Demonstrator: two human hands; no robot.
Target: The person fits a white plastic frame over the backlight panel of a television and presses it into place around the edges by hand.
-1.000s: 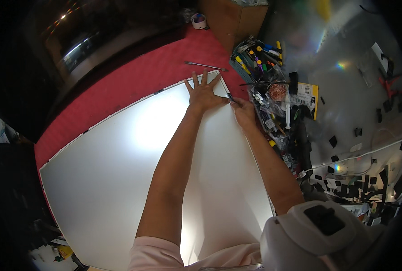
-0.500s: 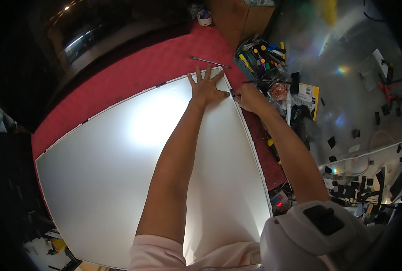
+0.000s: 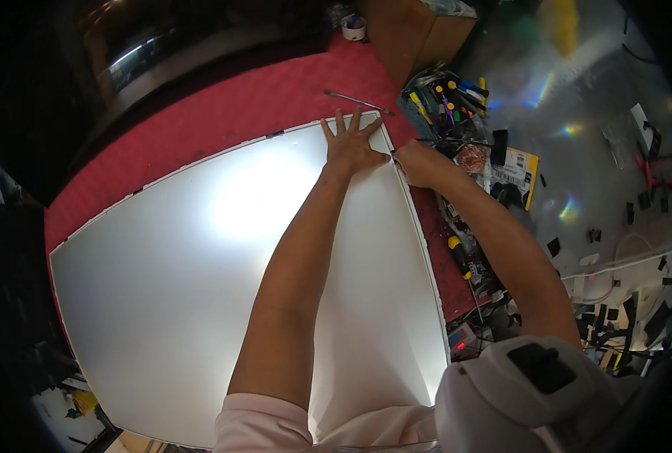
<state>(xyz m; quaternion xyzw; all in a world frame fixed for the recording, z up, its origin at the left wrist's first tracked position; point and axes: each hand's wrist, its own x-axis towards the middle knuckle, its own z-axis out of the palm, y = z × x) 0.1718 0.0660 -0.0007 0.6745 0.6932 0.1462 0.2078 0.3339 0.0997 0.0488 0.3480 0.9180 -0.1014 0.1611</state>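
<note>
Head view: the splayed left hand (image 3: 351,152) is seemingly steadying the white panel (image 3: 162,302); the curled right hand (image 3: 424,165) is resting at its right edge, grip unclear.

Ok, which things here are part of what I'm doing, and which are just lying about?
In use, it seems:
large flat white panel
your left hand, spread on it
your right hand, curled at its right edge

Lying about:
slim silver metal rod
yellow-and-black-handled screwdriver
brown cardboard box
copper-coloured wire bundle
</note>
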